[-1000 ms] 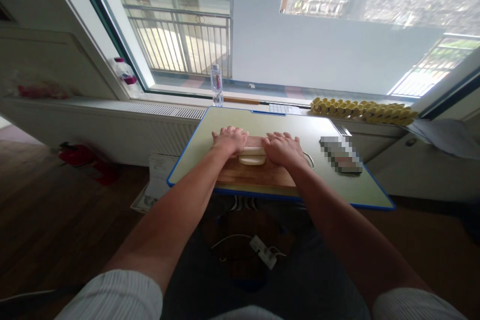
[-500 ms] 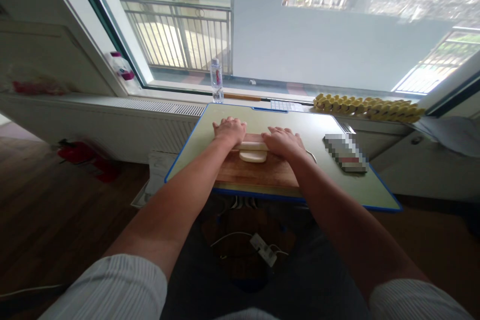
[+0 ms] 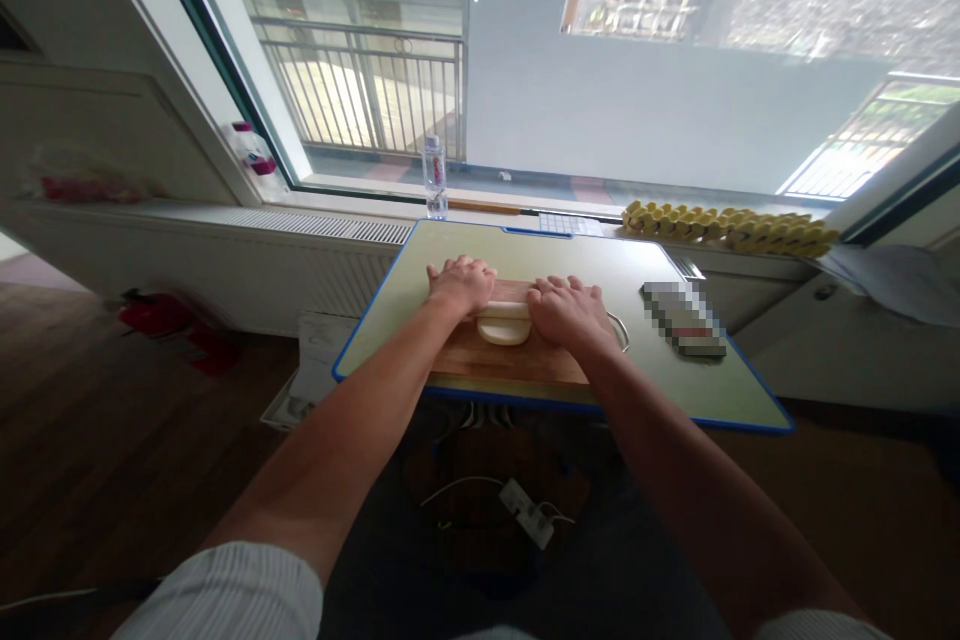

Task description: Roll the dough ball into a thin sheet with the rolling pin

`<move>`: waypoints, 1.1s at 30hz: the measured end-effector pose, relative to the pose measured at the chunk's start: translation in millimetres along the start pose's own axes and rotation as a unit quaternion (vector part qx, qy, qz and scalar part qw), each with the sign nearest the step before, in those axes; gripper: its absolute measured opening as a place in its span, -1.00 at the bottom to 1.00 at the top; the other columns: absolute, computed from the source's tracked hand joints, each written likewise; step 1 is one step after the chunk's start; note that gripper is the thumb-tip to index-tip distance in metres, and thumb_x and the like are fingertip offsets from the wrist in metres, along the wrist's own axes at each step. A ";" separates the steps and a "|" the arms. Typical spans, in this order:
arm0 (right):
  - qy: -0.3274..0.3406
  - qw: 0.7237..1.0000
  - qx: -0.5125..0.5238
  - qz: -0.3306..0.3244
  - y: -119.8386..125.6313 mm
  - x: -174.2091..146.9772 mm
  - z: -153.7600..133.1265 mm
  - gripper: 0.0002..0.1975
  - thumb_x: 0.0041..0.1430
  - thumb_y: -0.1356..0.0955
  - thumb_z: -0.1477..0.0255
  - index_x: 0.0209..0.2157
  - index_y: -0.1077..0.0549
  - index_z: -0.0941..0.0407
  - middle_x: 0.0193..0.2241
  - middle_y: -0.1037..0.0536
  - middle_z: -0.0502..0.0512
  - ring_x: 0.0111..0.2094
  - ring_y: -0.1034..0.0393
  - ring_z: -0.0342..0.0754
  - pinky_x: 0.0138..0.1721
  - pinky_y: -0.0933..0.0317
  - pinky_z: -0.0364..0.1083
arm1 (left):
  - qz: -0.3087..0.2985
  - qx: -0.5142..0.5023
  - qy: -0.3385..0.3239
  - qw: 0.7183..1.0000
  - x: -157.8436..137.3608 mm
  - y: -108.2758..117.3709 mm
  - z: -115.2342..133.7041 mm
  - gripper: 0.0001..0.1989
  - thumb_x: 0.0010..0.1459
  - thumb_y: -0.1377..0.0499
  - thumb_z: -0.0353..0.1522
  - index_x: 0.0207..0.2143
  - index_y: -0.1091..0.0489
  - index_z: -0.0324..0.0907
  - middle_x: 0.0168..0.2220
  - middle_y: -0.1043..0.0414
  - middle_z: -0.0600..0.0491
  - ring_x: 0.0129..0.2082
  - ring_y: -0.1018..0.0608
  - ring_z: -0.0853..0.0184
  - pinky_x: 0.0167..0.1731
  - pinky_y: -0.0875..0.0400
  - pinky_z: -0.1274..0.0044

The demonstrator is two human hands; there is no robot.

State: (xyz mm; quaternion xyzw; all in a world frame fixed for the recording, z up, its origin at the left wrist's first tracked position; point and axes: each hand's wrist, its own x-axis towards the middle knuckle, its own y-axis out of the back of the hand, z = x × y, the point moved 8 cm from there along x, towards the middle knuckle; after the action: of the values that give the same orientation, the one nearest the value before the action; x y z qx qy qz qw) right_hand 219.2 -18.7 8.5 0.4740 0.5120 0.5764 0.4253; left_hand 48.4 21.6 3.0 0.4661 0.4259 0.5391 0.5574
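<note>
A pale rolling pin lies crosswise over a wooden cutting board. My left hand is closed over its left end, knuckles up. On the right end, my right hand presses down with its fingers curled over the pin. From under the near side of the pin shows a smooth, cream-coloured piece of dough, rounded at its near edge. Its far part is hidden by the pin. A metal handle sticks out at the board's right side, just beyond my right wrist.
The board rests on a small blue-edged table. A blurred-out flat object lies at its right. Beyond, on the sill, stand a water bottle, a white keyboard-like object and a yellow wavy item. A power strip is below.
The view has tilted up slightly, so everything sits lower. Both hands and the rolling pin have come a little toward me over the board, the right hand most clearly.
</note>
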 end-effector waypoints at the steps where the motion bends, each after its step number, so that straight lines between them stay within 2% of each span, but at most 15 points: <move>1: 0.006 1.000 -0.006 0.008 3.8 -7.5 -2.7 -0.50 0.54 -0.07 0.30 0.19 -0.52 0.02 0.23 -0.52 0.27 0.31 -0.26 0.30 0.21 -0.17 0.33 | -0.005 -0.001 -0.003 1.000 -3.9 -0.6 0.6 -0.46 0.48 0.18 -0.09 0.21 -0.47 0.02 0.34 -0.38 -0.12 0.33 -0.40 -0.04 0.34 -0.12 -0.17; 5: -0.004 1.000 0.007 0.019 12.9 -36.1 -9.6 -0.46 0.58 -0.02 0.27 0.27 -0.47 0.03 0.34 -0.44 0.22 0.39 -0.16 0.29 0.31 -0.05 0.37 | 0.000 -0.006 -0.010 1.000 -23.4 0.3 4.2 -0.45 0.48 0.20 -0.08 0.27 -0.42 0.07 0.39 -0.34 -0.07 0.35 -0.38 -0.05 0.37 -0.01 -0.23; 10: -0.055 0.996 0.048 0.055 3.0 -69.1 -7.8 -0.39 0.60 -0.03 0.19 0.44 -0.29 0.18 0.43 -0.32 0.24 0.47 -0.06 0.26 0.42 0.15 0.36 | 0.068 0.002 -0.030 0.997 -59.1 6.2 13.2 -0.49 0.50 0.14 -0.11 0.28 -0.42 0.03 0.39 -0.37 -0.07 0.33 -0.39 -0.01 0.40 0.00 -0.18; 14: -0.044 0.993 0.057 0.093 -6.2 -94.1 -9.7 -0.36 0.58 -0.06 0.16 0.47 -0.23 0.20 0.46 -0.27 0.27 0.49 -0.04 0.23 0.46 0.22 0.33 | 0.108 0.001 -0.040 0.993 -85.0 6.0 15.2 -0.48 0.52 0.16 -0.12 0.31 -0.41 0.01 0.40 -0.37 -0.08 0.37 -0.36 0.02 0.42 0.00 -0.12; 17: -0.038 0.993 0.057 0.100 -6.9 -101.0 -10.7 -0.36 0.58 -0.06 0.16 0.47 -0.24 0.20 0.46 -0.25 0.27 0.50 -0.02 0.21 0.46 0.23 0.32 | 0.117 -0.009 -0.036 0.992 -91.6 5.4 13.7 -0.47 0.52 0.15 -0.11 0.32 -0.40 0.01 0.39 -0.37 -0.06 0.38 -0.35 0.03 0.43 0.00 -0.09; 21: -0.053 0.993 0.057 0.084 -4.2 -87.0 -8.8 -0.37 0.59 -0.04 0.17 0.46 -0.25 0.20 0.46 -0.26 0.27 0.50 -0.03 0.20 0.46 0.23 0.32 | 0.109 -0.003 -0.030 0.994 -81.8 7.3 14.9 -0.48 0.52 0.14 -0.10 0.32 -0.40 0.03 0.41 -0.35 -0.06 0.38 -0.35 0.03 0.44 0.02 -0.07; 26: -0.060 0.996 0.056 0.028 -1.4 -61.8 -4.1 -0.36 0.60 0.01 0.14 0.43 -0.31 0.13 0.46 -0.27 0.23 0.48 -0.03 0.25 0.42 0.13 0.35 | 0.068 0.000 -0.024 0.997 -50.9 8.0 17.7 -0.48 0.49 0.13 -0.08 0.29 -0.42 0.06 0.42 -0.33 -0.05 0.37 -0.35 0.00 0.42 0.01 -0.12; 30: -0.010 0.999 0.030 0.009 3.6 -43.0 -4.2 -0.44 0.60 -0.01 0.19 0.32 -0.43 -0.04 0.41 -0.35 0.17 0.44 -0.08 0.29 0.35 0.04 0.40 | 0.022 -0.002 -0.016 1.000 -22.2 3.3 16.7 -0.45 0.47 0.17 -0.06 0.29 -0.42 0.06 0.42 -0.31 -0.07 0.37 -0.35 -0.04 0.39 -0.02 -0.15; 33: -0.001 1.000 0.006 0.004 1.3 -23.7 1.0 -0.46 0.59 -0.01 0.22 0.21 -0.50 -0.03 0.32 -0.45 0.23 0.34 -0.21 0.29 0.28 -0.07 0.38 | -0.012 0.003 -0.013 1.000 -4.3 -1.7 16.0 -0.44 0.47 0.18 -0.06 0.29 -0.41 0.04 0.41 -0.31 -0.12 0.35 -0.36 -0.07 0.35 -0.07 -0.19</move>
State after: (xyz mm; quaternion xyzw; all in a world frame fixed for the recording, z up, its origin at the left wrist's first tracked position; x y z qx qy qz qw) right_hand 224.7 -41.9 7.1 0.4794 0.5134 0.5743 0.4204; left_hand 64.1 16.4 4.5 0.4694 0.4261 0.5251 0.5678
